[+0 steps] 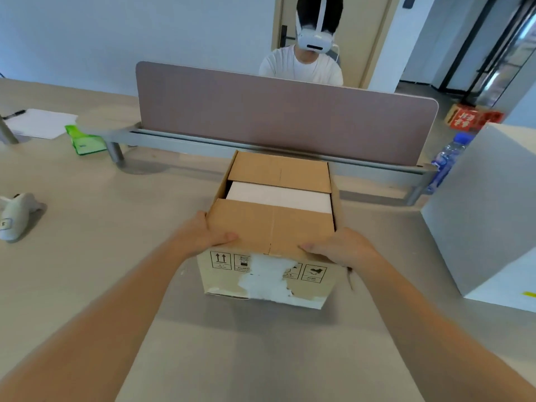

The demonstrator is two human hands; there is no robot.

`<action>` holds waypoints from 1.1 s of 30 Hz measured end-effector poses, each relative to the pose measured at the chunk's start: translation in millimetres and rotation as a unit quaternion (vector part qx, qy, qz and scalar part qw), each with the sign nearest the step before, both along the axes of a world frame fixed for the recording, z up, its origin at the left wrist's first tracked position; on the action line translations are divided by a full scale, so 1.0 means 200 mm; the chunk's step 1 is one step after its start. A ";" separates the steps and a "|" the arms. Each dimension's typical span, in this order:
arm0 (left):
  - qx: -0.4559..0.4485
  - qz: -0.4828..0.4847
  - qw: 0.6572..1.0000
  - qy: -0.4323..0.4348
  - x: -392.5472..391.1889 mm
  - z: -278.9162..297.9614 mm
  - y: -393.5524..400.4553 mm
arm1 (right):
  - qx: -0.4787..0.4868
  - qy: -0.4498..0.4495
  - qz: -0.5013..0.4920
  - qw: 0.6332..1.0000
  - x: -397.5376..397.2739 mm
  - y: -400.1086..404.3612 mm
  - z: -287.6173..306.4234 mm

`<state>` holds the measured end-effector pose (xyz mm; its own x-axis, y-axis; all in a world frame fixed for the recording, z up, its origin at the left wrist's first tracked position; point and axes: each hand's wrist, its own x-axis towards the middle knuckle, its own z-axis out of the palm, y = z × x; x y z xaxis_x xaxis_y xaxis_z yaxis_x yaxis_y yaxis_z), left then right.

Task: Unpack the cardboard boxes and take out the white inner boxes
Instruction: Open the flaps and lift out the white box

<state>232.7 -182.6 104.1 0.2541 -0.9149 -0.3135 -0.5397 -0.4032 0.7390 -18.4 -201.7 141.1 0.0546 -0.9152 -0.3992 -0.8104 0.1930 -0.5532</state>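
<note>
A brown cardboard box [262, 274] stands on the table in front of me, its near side torn and showing white patches. Its two top flaps lie partly folded in, and between them a strip of the white inner box [278, 195] shows. My left hand [203, 236] holds the box's near left top corner, thumb lying on the near flap. My right hand [339, 249] holds the near right top corner, thumb on the same flap. The fingers of both hands are hidden behind the box's sides.
A large white box [487, 216] stands on the table [87, 256] at the right. Behind it are a water bottle [446, 158] and a red carton [470, 117]. A divider panel [284, 117] runs across the back, with a person behind it. At the left lie a white controller [14, 216], a green pack [84, 140] and papers [37, 123].
</note>
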 end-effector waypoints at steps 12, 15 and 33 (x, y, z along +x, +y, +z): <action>-0.055 -0.281 0.894 -0.344 -0.03 0.02 -0.28 | -0.146 0.276 0.072 0.947 0.27 -0.15 -0.13; -0.100 -0.266 0.890 -0.357 -0.03 0.02 -0.26 | -0.156 0.278 0.058 0.946 0.27 -0.15 -0.11; -0.282 -0.194 0.884 -0.320 -0.08 0.52 0.21 | -0.366 0.188 0.111 0.905 0.13 0.30 0.34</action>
